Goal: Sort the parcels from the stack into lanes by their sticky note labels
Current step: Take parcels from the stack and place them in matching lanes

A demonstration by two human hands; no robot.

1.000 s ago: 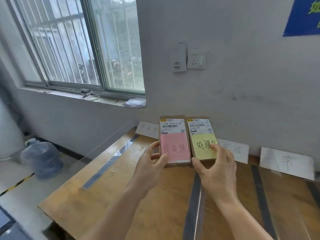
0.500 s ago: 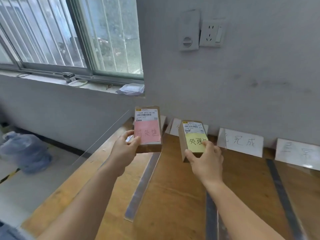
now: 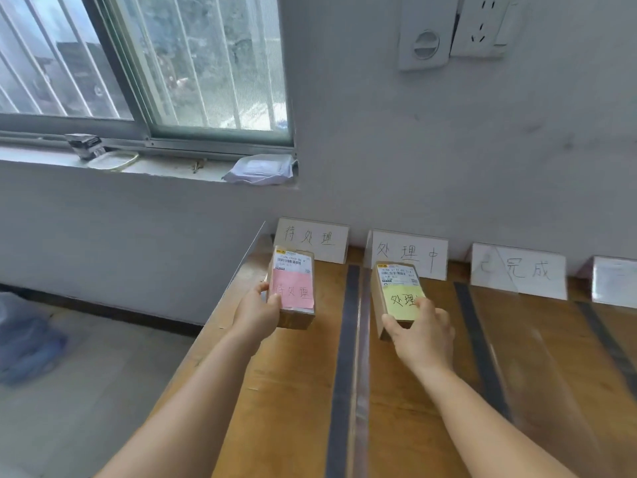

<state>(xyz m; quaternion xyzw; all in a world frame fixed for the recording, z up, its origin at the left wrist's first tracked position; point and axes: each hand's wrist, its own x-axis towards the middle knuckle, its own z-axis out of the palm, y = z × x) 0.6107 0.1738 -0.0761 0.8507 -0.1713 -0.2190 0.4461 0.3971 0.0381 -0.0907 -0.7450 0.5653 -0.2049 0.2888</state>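
Two parcels in hand, one per lane, neither clearly released yet.

Left hand (image 3: pixel 256 313): grip closed on the near-left corner of the pink-note parcel (image 3: pixel 293 291). Beyond that grip, against the wall, stands the lane card reading 待处理 (image 3: pixel 312 239); the note's writing looks the same. Cannot tell whether the parcel rests on the tabletop (image 3: pixel 296 391) or hangs just above it.

Right hand (image 3: pixel 422 334): grip closed over the near end of the yellow-note parcel (image 3: pixel 400 294), thumb on the side, fingers partly covering the note. Beyond this grip is the card 处理中 (image 3: pixel 408 253); the visible characters agree with it.

A dark tape strip (image 3: pixel 344 357) runs between the two grips, dividing the lanes.

Judgement: both parcels are at their matching lanes; setting down and letting go remain. To the right of the right grip, the 已完成 card (image 3: pixel 520 270) lane shows no parcel. The stack is out of view, so the remaining count is unknown.
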